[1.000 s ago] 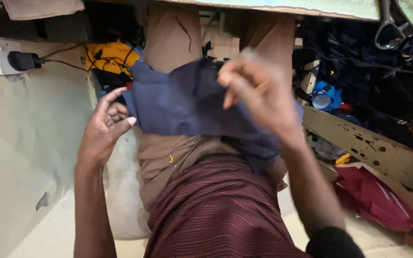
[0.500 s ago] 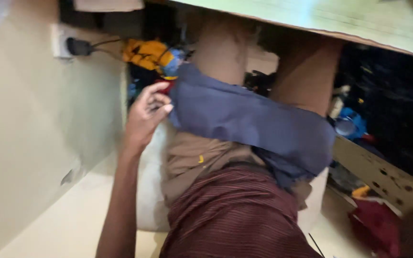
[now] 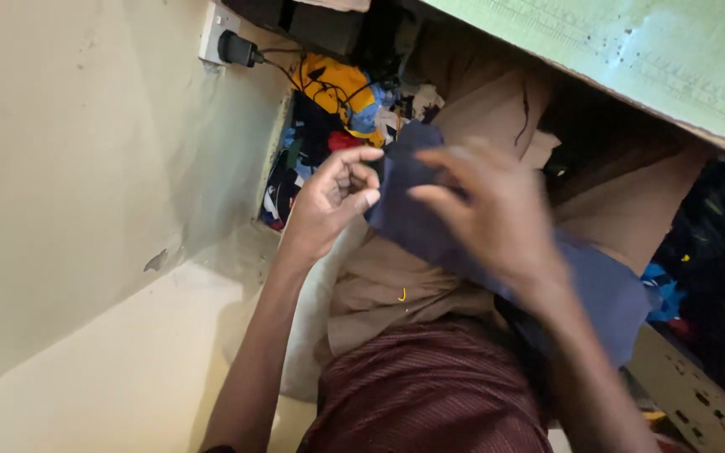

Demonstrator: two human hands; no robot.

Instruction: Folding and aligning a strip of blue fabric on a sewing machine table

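Note:
A dark blue piece of cloth lies across my lap, over tan trousers. My left hand pinches the cloth's upper left edge between thumb and fingers. My right hand is blurred and rests on top of the cloth near its upper end, fingers spread and pointing left; whether it grips the cloth is unclear. Below is my maroon striped shirt.
A green table edge runs overhead at the upper right. A cream wall with a socket and black plug stands at the left. A heap of coloured cloth scraps lies on the floor beyond my knees.
The view has tilted and swung right. My right hand, out of sight half a second ago, has come back onto the blue cloth. My left hand still holds its edge.

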